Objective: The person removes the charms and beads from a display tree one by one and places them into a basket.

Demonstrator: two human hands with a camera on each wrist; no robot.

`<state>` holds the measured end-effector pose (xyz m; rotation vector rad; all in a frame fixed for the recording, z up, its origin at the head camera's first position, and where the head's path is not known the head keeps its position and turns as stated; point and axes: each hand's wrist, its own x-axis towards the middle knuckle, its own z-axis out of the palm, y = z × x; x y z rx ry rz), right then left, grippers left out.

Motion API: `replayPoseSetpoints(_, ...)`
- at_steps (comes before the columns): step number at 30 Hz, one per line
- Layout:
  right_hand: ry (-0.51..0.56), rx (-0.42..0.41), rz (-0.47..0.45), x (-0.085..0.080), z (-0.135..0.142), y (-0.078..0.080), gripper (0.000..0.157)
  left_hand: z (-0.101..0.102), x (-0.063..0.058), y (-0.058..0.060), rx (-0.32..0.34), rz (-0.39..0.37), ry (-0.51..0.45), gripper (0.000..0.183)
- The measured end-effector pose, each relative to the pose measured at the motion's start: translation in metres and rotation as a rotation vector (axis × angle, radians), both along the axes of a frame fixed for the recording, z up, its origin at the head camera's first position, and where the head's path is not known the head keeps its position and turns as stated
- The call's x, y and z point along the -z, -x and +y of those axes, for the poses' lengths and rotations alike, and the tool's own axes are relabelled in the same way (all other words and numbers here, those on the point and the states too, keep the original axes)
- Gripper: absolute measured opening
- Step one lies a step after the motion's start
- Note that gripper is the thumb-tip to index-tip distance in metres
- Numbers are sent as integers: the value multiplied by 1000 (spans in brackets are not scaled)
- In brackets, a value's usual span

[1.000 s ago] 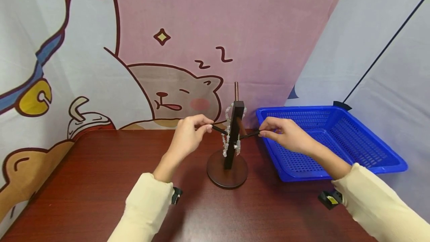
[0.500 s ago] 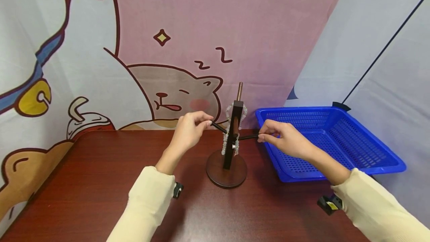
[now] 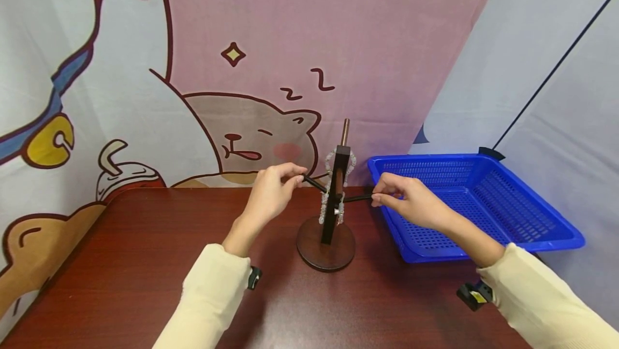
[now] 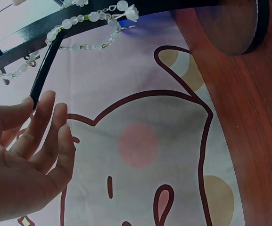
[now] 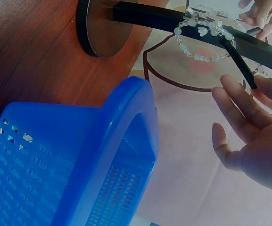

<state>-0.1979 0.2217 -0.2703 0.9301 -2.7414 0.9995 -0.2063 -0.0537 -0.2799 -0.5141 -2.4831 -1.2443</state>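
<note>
A dark wooden jewelry stand (image 3: 330, 225) with a round base stands upright on the table, its pegs reaching out from the post. Bracelets of clear and whitish beads (image 4: 94, 17) hang on it, one with a white flower charm (image 4: 132, 12). My left hand (image 3: 274, 190) pinches the end of the left peg (image 3: 315, 183) between thumb and fingers. On the other side, my right hand (image 3: 411, 198) pinches the tip of the right peg (image 3: 359, 197); a beaded bracelet (image 5: 190, 53) hangs near that peg's root in the right wrist view.
A blue perforated plastic basket (image 3: 403, 252) sits to the right, close to my right hand. The reddish-brown table (image 3: 159, 263) extends left and in front of the stand. A cartoon-printed cloth (image 3: 387, 42) hangs behind.
Since a second ago the stand has turned slightly, with its upper rod leaning more to the right. My right hand shifted slightly down; both hands kept their pinch. The last half second shows almost no movement.
</note>
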Motion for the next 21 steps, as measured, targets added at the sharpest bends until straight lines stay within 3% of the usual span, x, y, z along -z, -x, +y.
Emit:
replayPoseSetpoints(6,12,-6,-3,1,0,1,8,-3,1,-5,31,52,40,26)
replayPoseSetpoints(10,18,-7,0,2,0,1,9,-3,0,-9,58,89,1,28)
replayPoseSetpoints(21,4,-4,24,5,2,2,11,8,-19,-42,208,110,-130,18)
